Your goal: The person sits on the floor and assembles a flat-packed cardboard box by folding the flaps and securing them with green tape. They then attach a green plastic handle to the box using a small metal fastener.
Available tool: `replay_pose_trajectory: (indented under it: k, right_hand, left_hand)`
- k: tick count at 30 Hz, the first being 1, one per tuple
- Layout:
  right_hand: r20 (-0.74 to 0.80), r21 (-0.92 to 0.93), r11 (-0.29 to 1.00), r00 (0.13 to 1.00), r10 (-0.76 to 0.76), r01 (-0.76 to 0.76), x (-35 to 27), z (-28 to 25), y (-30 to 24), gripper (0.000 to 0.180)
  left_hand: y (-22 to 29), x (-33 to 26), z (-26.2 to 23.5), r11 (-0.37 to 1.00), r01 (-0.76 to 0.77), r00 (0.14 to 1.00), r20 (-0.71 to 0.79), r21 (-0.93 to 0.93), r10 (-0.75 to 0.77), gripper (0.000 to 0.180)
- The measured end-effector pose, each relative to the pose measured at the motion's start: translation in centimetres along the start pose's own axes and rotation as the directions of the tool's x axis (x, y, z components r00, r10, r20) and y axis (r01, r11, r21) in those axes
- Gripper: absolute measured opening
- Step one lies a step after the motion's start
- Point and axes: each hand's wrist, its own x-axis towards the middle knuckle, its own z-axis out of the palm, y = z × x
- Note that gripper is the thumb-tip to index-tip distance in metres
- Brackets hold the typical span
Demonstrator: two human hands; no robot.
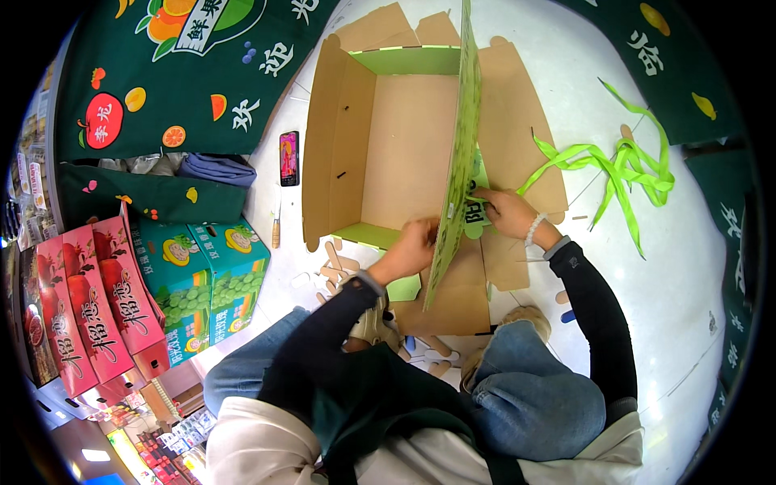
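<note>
An open cardboard box (416, 145), brown inside with green edges, lies on the floor before me. Its green printed panel (470, 97) stands upright between my hands, seen nearly edge-on. My left hand (406, 250) is on the panel's brown inner side, its fingers closed against it; what they pinch is hidden. On the printed outer side, my right hand (511, 217) has its fingers closed at a bright green ribbon (558, 162), close to the panel's face. The ribbon trails to the right, ending in a loose tangle on the floor.
Cardboard scraps (338, 263) litter the floor near my feet. A phone (288, 158) and a thin tool with a wooden handle (276, 230) lie left of the box. Pink boxes (101, 299) and teal grape boxes (214, 283) stand at left, below a dark green printed cloth (178, 89).
</note>
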Motion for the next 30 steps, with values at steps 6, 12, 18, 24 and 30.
replay_pose_trajectory:
  k: [6, 12, 18, 24, 30]
  right_hand:
    - [0.32, 0.564, 0.755, 0.931, 0.174, -0.335, -3.5, -7.6, 0.7, 0.033]
    - [-0.188, 0.945, 0.323, 0.903, 0.386, 0.059, -14.1, -16.7, 5.9, 0.038]
    - [-0.703, 0.635, -0.205, 0.667, 0.247, 0.745, -25.6, -26.8, 9.0, 0.038]
    - [-0.841, 0.452, -0.114, 0.465, 0.278, 0.885, -40.7, -33.5, 15.1, 0.04]
    - [-0.87, 0.454, 0.504, 0.244, 0.428, 0.735, -47.9, -34.8, 18.9, 0.042]
  left_hand:
    - [-0.7, -5.2, -5.7, 0.861, -0.065, 0.744, 0.6, 0.504, -0.294, 0.024]
    - [-0.5, -1.4, -3.0, 0.977, 0.184, 0.98, 0.058, 0.107, -0.191, 0.029]
    - [-0.9, 1.9, 0.9, 0.896, 0.086, 0.98, -0.127, -0.436, -0.155, 0.029]
    - [-0.7, 2.4, 2.3, 0.578, 0.363, 0.878, 0.061, -0.731, -0.474, 0.028]
    - [-3.3, 2.1, 2.4, 0.651, 0.321, 0.907, 0.025, -0.688, -0.421, 0.031]
